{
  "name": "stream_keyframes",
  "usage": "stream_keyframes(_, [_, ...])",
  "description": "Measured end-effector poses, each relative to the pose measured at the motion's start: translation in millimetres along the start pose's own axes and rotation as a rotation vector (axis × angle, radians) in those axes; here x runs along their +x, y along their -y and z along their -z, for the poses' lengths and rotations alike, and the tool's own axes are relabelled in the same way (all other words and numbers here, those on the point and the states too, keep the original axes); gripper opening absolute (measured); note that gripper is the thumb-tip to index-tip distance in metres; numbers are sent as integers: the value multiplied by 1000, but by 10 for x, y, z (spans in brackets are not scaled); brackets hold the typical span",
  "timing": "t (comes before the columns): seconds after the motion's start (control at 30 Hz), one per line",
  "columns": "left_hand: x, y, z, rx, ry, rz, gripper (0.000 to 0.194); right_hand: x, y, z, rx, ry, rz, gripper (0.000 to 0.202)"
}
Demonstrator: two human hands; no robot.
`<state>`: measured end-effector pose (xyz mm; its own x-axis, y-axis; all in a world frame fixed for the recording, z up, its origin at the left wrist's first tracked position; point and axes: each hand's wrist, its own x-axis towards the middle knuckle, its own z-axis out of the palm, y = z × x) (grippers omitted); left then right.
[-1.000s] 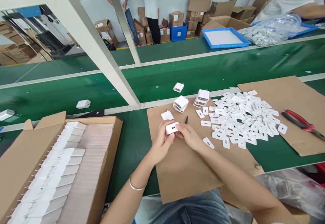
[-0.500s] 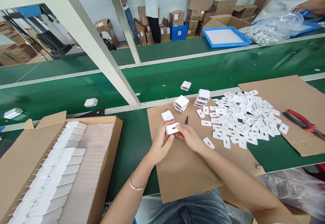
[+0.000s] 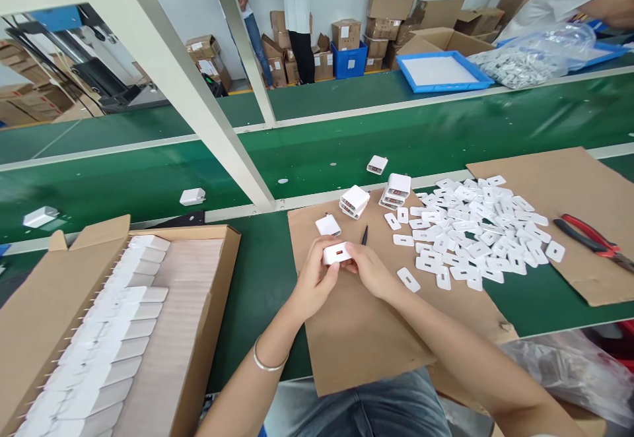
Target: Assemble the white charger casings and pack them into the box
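Green workbench (image 3: 257, 285) top spans the foreground, with a glossy green belt (image 3: 317, 146) beyond its pale far rail and brown cardboard boxes (image 3: 345, 34) stacked by the wall behind. On the bench lies a flat brown cardboard sheet (image 3: 366, 351), its near edge reaching the bench's near edge.

Over the sheet's left half, toward its far edge, both bare hands grasp one small white plastic charger (image 3: 337, 253) with a red slot in its upturned end face. The left hand (image 3: 316, 273) is closed around the left end, fingers curled along the far side and thumb against the near side. The right hand (image 3: 369, 268) pinches the right end, its thumb at the edge of the face and its other fingers bent below; their exact contact is hidden. Whether either hand rests on the sheet, I cannot tell.

Just beyond the held piece, near the sheet's far left corner, lies a single white charger body (image 3: 327, 226). Two short stacks of white open-ended housings (image 3: 354, 199) stand along the far edge, and a thin black pointed tool (image 3: 365, 235) lies near the right hand. Across the sheet's right edge spreads a heap of flat white slotted plates (image 3: 480, 226). Left of the sheet, an open brown cardboard box (image 3: 229, 252) holds rows of white chargers with pins (image 3: 113, 331).
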<state>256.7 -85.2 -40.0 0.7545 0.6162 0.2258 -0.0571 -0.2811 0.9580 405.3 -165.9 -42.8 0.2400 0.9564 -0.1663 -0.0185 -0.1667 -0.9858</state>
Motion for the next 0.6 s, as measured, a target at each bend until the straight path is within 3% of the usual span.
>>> stream_keyframes(0.23, [-8, 12, 3, 30, 54, -7, 29, -22, 29, 4, -53, 40, 63, 51])
stream_keyframes(0.43, [-29, 9, -10, 3, 92, 38, 41, -29, 66, 10, -16, 53, 69, 57])
stream_keyframes(0.6, [-16, 40, 6, -198, 55, 64, 55, -28, 97, 2, -21, 73, 78, 63])
